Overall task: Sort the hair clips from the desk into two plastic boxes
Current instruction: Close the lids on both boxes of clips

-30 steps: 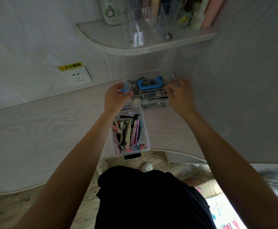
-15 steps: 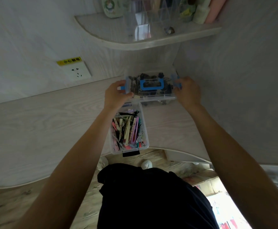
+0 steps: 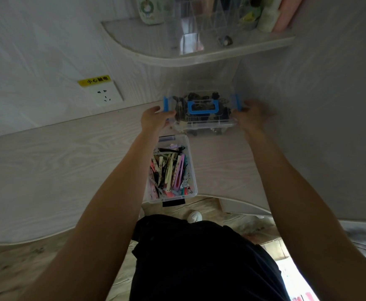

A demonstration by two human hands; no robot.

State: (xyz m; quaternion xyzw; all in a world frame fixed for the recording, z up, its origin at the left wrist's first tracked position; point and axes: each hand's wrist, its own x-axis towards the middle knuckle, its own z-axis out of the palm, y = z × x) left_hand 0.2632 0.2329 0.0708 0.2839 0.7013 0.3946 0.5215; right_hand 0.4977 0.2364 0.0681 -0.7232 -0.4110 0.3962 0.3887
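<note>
A lidded clear plastic box (image 3: pixel 202 115), filled with dark hair clips and fitted with a blue carry handle (image 3: pixel 202 107), is held at the back corner of the pale wood-grain desk (image 3: pixel 58 170), beneath a curved wall shelf (image 3: pixel 199 55). The left hand (image 3: pixel 156 119) is closed against the box's left end just below the raised blue latch (image 3: pixel 166 104); the right hand (image 3: pixel 250 117), blurred, is curled at the right end beside the other latch (image 3: pixel 236 102). Whether the box rests on the desk or is slightly lifted cannot be told. A second clear box (image 3: pixel 173 169), without a lid, stands nearer the desk's front edge and is packed with long coloured hair clips (image 3: pixel 171 168). No loose clips are seen on the desk, so sorting is judged complete and closing or stowing to be the step in hand. Both latches stand open; the next move is judged to call for pressing them down over the lid.
</note>
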